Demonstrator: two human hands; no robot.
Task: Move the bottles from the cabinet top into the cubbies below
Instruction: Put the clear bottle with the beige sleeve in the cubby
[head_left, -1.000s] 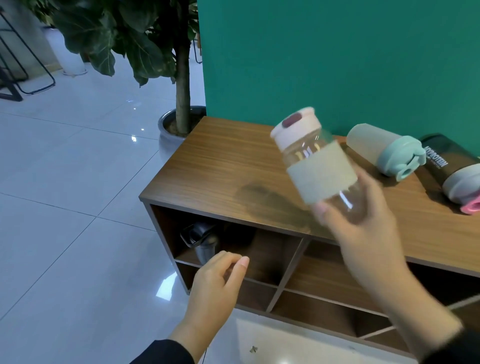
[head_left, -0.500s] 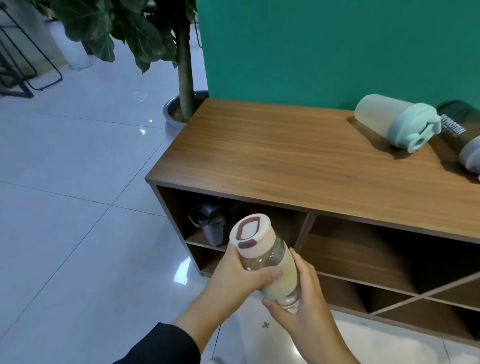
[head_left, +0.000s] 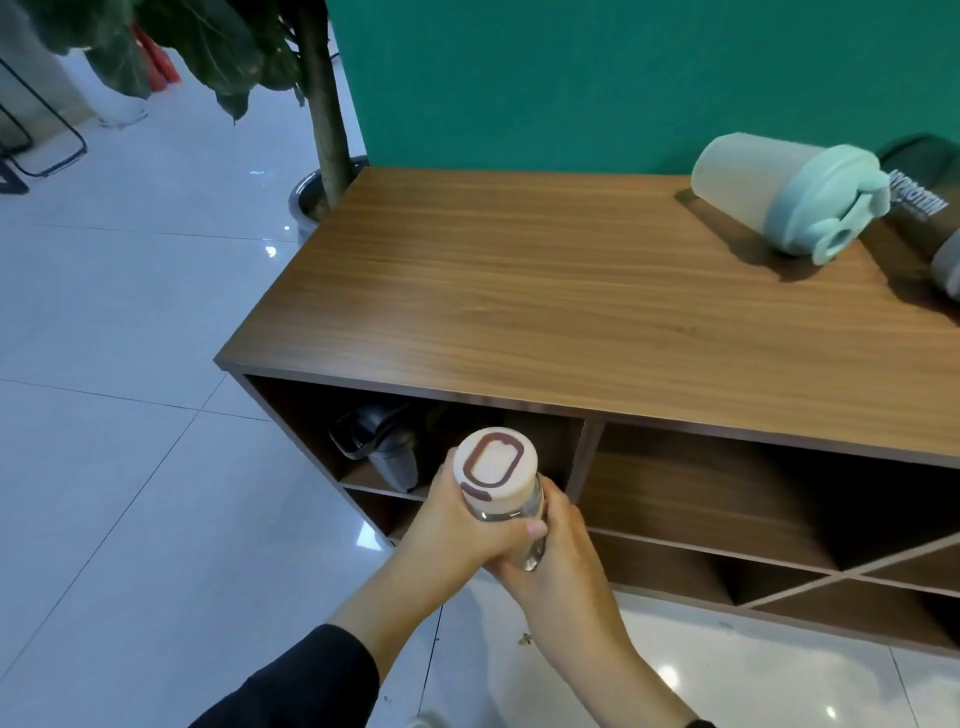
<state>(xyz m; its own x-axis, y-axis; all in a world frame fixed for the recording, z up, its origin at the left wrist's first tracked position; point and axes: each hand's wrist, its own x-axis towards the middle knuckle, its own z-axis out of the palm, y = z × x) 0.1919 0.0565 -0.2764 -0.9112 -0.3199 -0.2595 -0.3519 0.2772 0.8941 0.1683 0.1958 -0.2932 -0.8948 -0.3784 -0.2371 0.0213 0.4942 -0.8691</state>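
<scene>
Both hands are bare. The left hand (head_left: 457, 535) extends from a dark sleeve (head_left: 311, 680) at seven o'clock. A dark cuff edges the right hand (head_left: 561, 561) wrist at five o'clock

Legible text: one item only. White block capitals run along the side of the dark green cylindrical shaker bottle (head_left: 922, 200), which lies on its side at the right edge of the brown wood-grain worktop (head_left: 519, 291). The lettering appears upside down from this view and is partly cut off by the frame edge and by the neighbouring bottle; it seems to read "MYPROTEIN", first letters uncertain. No other text, numbers or labels can be read on anything else in view.
</scene>
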